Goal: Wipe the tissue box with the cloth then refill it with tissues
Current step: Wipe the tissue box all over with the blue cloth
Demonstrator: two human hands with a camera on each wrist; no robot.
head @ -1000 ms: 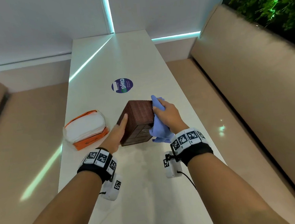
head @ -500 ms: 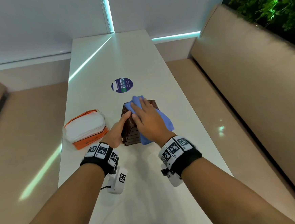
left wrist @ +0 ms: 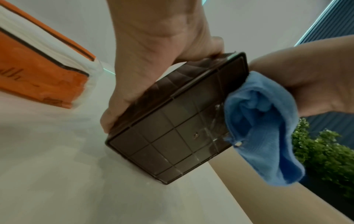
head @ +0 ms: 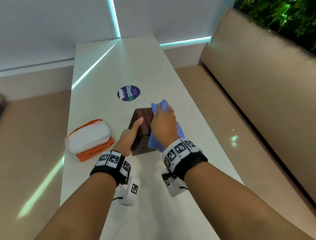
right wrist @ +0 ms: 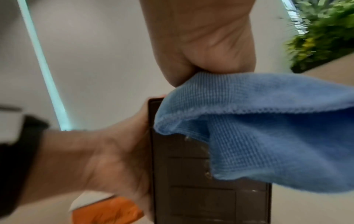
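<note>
Wiping is the step in hand: your right hand [head: 163, 123] presses the soft blue microfibre cloth [head: 159, 105] against the right side of the dark brown woven-pattern tissue box [head: 141, 121], fingers curled into the fabric at the box's far top corner. Your left hand [head: 131, 134] grips the box from the left, thumb laid across its top, tipping it so the gridded underside [left wrist: 172, 133] faces you.

The box sits mid-worktop [head: 139, 64], nearer the right edge, just on your side of a round purple sticker [head: 128, 93]. The orange-and-white soft pack of tissues [head: 90, 139] lies just beside it, toward the left edge.

I judge the wipe only partly done; the underside shows smears near the cloth. Next you would need to turn the box to reach the unwiped faces, keeping your left grip firm.

Count: one box, one cloth, one tissue pack, one sticker.
</note>
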